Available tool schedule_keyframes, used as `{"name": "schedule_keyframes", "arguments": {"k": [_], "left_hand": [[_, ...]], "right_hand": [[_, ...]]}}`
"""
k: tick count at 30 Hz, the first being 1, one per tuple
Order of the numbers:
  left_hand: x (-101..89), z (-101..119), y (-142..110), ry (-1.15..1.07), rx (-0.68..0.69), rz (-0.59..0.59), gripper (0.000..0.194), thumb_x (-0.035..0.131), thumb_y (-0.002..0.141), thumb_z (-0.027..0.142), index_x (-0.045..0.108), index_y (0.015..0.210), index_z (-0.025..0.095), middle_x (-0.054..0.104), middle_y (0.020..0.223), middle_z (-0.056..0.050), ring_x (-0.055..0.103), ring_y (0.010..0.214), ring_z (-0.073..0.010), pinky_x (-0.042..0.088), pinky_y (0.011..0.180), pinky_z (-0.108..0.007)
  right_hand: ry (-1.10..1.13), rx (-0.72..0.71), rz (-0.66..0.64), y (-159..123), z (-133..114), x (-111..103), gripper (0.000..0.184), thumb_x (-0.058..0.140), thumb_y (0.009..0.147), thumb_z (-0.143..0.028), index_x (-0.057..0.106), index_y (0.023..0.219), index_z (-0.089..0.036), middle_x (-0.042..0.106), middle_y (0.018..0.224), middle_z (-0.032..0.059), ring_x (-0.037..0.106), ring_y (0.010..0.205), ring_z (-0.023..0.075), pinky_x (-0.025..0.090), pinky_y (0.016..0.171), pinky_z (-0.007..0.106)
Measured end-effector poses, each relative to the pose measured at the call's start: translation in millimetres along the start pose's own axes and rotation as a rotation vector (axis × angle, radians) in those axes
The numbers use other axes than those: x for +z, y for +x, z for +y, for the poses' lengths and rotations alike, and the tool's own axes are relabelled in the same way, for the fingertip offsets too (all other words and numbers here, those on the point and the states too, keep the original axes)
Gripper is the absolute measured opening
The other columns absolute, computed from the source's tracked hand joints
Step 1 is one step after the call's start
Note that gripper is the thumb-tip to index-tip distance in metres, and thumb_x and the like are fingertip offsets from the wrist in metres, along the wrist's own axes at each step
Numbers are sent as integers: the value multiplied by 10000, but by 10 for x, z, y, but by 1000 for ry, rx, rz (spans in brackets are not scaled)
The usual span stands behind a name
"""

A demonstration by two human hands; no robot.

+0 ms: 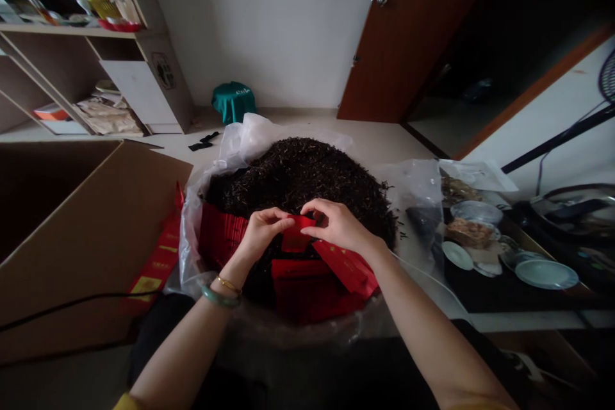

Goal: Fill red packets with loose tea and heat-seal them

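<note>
Between my two hands is a small red packet (295, 235), held up in front of a heap of dark, dry tea leaves (307, 170). Thumb and fingers of my left hand (266, 229) pinch its left top corner. My right hand (334, 224) pinches the right top corner the same way. The leaves lie in a clear plastic bag (193, 230). A row of red packets (221, 234) stands packed at the left inside the bag. More red packets (307, 288) lie below my hands, and others with gold print (348, 266) lean under my right wrist.
An open cardboard box (120, 205) stands at the left, with a red printed bag (156, 262) against it. To the right, a low table (509, 320) bears a plastic tub (475, 213) and a pale dish (546, 273). Behind are a teal-covered bin (234, 101) and a wooden door (384, 57).
</note>
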State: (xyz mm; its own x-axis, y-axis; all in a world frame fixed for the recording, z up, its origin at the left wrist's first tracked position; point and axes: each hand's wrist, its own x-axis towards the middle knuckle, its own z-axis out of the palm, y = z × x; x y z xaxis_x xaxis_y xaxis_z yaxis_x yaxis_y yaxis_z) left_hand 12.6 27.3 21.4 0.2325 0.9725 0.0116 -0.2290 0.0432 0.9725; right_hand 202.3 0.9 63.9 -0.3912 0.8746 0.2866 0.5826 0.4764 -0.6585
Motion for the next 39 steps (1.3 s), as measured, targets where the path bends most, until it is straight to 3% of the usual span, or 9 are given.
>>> {"name": "schedule_keyframes", "arguments": {"k": [5, 8, 12, 18, 23, 28, 33, 36, 39], "left_hand": [[8, -25, -9, -102, -37, 9, 288, 826, 520, 340, 642, 628, 146, 647, 620, 18, 554, 548, -92, 449, 551, -206], [42, -47, -17, -99, -13, 39, 290, 820, 531, 337, 629, 632, 144, 643, 629, 21, 553, 564, -85, 441, 567, -196], [87, -46, -42, -82, -32, 47, 304, 809, 548, 356, 616, 646, 142, 647, 627, 16, 559, 563, -91, 441, 561, -197], [114, -26, -56, -97, -24, 73, 338, 811, 540, 385, 599, 652, 147, 608, 576, 43, 534, 505, -81, 431, 509, -189], [123, -33, -61, -181, -7, 119, 348, 825, 516, 370, 595, 653, 148, 610, 598, 51, 530, 516, -66, 438, 529, -180], [140, -47, -79, -195, 4, 163, 339, 813, 532, 374, 598, 673, 154, 602, 606, 51, 530, 524, -74, 441, 531, -188], [149, -68, -87, -133, 96, 231, 277, 785, 574, 350, 608, 669, 159, 597, 632, 47, 516, 568, -71, 429, 570, -182], [150, -85, -92, -83, 134, 240, 252, 762, 608, 357, 614, 681, 167, 601, 653, 38, 523, 596, -84, 436, 593, -195], [156, -105, -96, -53, 162, 244, 247, 750, 623, 369, 619, 693, 172, 611, 671, 27, 539, 623, -100, 448, 613, -208]], "right_hand": [[-183, 7, -168, 10, -28, -56, 130, 714, 750, -281, 641, 792, -183, 601, 790, 6, 552, 724, 139, 402, 665, 241], [-210, 44, -238, 25, -51, -40, 197, 686, 779, -333, 626, 675, -177, 563, 717, -8, 512, 641, 116, 361, 606, 229], [-254, 66, -268, 17, -84, -7, 204, 646, 807, -358, 616, 707, -183, 581, 731, 4, 524, 641, 129, 353, 595, 240], [-128, 105, 21, -22, -64, 83, 97, 612, 811, -278, 595, 852, -192, 637, 800, 20, 582, 700, 147, 429, 654, 262], [228, 240, 256, -5, -6, 211, 287, 660, 722, -281, 615, 995, -204, 671, 808, 11, 617, 700, 147, 486, 654, 269], [505, 429, 275, 23, -33, 276, 267, 679, 658, -410, 660, 786, -176, 651, 674, 18, 577, 563, 152, 467, 475, 263], [639, 455, 361, 14, -43, 378, 339, 739, 578, -369, 642, 843, -181, 658, 714, 15, 612, 640, 165, 522, 538, 274], [640, 467, 335, -14, -40, 438, 332, 732, 597, -374, 642, 853, -183, 677, 751, 33, 627, 661, 178, 536, 542, 287], [631, 473, 433, -38, -43, 484, 331, 702, 639, -394, 629, 891, -192, 685, 800, 41, 633, 673, 184, 544, 516, 287]]}}
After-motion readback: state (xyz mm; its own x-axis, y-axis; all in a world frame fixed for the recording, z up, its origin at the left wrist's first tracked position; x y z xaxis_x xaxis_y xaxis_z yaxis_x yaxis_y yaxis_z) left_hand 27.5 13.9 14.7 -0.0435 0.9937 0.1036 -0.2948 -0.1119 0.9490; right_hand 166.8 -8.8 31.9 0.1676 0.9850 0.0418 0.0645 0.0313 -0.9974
